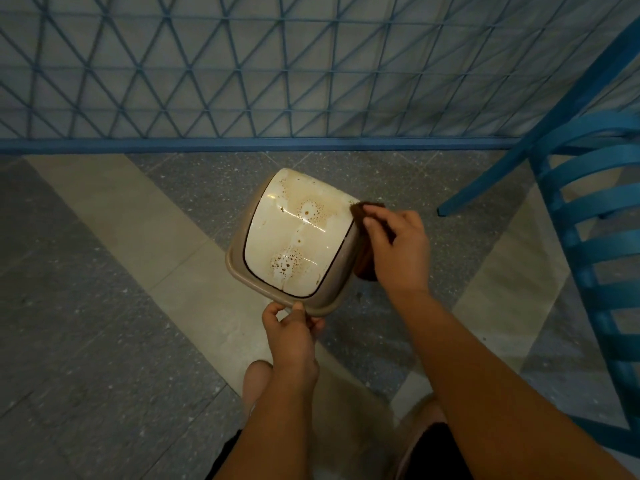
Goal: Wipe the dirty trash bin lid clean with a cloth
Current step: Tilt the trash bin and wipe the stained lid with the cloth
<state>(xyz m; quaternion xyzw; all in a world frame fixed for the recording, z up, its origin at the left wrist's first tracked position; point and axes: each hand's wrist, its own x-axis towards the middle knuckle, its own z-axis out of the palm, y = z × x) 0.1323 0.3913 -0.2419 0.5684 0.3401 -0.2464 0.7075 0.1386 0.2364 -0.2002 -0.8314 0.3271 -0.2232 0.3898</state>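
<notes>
Left hand (290, 329): pinches the near rim of the lid (298, 233), likely steadying the bin against the wipe.
Right hand (398, 247): closed on a dark cloth (363, 211), pressed at the lid's far right edge.
Lid: on the bin, on the floor (104, 271) before the knees; brown stains cover its middle, so little looks wiped.
Chair (595, 209): blue, just right.

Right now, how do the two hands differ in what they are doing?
The left hand pinches the near rim of the bin lid, steadying it; the right hand holds a dark cloth against the lid's far right edge. The left sits nearer the person, the right farther out. Both are closed on something.
</notes>
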